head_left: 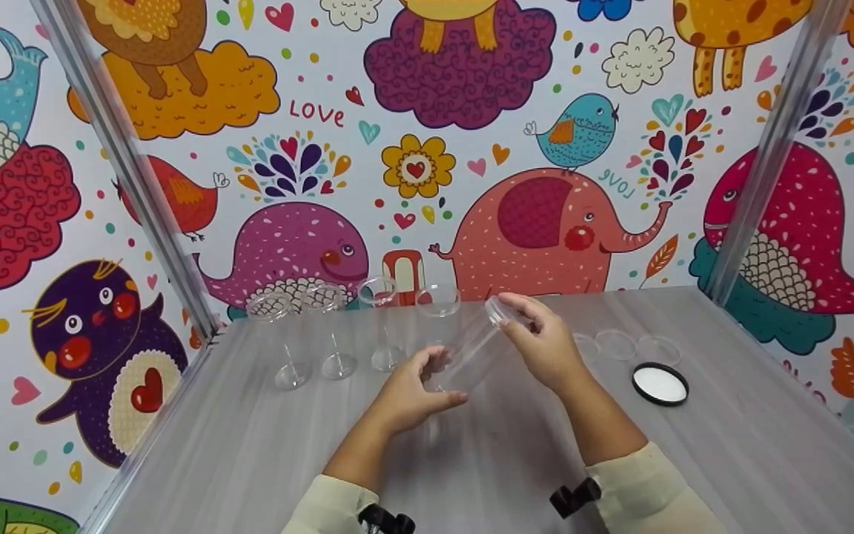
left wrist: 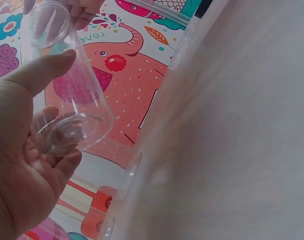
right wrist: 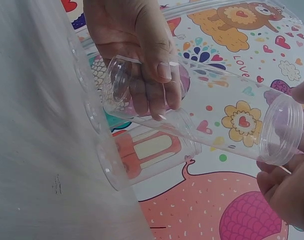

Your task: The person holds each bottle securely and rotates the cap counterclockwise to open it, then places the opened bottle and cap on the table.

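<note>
A clear, tall plastic jar [head_left: 475, 347] is held tilted above the table, its mouth up toward the right. My left hand [head_left: 406, 400] grips the lower end, with the thumb [left wrist: 59, 67] along the jar's side and fingers under and around the base. At the upper end, my right hand [head_left: 548, 347] holds the jar by its ridged rim [right wrist: 284, 127], thumb and fingers on opposite sides. Through the clear wall in the right wrist view, the jar looks empty. Whether a lid sits on the mouth is hard to tell.
Several similar clear jars [head_left: 438, 300] stand upright in a row at the back left and centre. To the right lie clear round rings or lids [head_left: 616, 345] and a black-rimmed white disc [head_left: 660, 386]. A patterned wall [head_left: 412, 89] closes the grey table's back.
</note>
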`<action>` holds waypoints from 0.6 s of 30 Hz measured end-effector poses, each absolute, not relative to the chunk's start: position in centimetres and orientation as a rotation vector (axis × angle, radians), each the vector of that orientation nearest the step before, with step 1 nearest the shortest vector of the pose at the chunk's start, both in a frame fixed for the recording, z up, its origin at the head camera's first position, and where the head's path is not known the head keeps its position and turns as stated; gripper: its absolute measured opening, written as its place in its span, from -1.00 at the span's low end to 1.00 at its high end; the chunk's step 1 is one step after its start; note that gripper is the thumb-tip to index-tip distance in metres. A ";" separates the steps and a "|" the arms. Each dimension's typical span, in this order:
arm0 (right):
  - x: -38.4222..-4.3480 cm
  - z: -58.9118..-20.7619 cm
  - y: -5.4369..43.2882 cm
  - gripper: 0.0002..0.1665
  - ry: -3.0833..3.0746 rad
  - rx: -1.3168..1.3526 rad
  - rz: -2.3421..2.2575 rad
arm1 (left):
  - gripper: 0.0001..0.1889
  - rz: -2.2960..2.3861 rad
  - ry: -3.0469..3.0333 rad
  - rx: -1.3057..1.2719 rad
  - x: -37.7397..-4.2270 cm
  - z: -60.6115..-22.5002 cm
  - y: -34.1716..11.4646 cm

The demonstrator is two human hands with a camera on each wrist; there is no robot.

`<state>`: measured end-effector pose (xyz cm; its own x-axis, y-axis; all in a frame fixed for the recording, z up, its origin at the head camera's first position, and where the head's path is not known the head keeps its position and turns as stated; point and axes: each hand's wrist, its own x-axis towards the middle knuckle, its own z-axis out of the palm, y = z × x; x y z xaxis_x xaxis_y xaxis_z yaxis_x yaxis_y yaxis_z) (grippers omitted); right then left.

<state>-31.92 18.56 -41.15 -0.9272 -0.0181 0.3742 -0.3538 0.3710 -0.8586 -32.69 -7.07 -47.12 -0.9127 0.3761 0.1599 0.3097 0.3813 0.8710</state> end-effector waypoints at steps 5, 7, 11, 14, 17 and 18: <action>-31.8 -41.2 18.6 -0.47 -2.298 0.386 1.636 | -0.05 1.599 2.554 0.650 -32.6 -47.1 -7.1; -31.8 -41.1 18.5 -0.47 -2.287 0.402 1.650 | -0.05 1.598 2.558 0.651 -32.6 -47.1 -7.1; -31.7 -41.1 18.4 -0.44 -2.284 0.399 1.668 | -0.05 1.590 2.566 0.660 -32.7 -47.1 -7.0; -31.8 -41.0 18.4 -0.43 -2.285 0.395 1.665 | -0.05 1.590 2.566 0.666 -32.7 -47.0 -7.0; -31.8 -41.0 18.4 -0.44 -2.286 0.400 1.655 | -0.06 1.591 2.566 0.665 -32.7 -47.0 -7.0; -31.8 -41.0 18.4 -0.45 -2.289 0.406 1.643 | -0.06 1.590 2.566 0.664 -32.7 -47.1 -7.0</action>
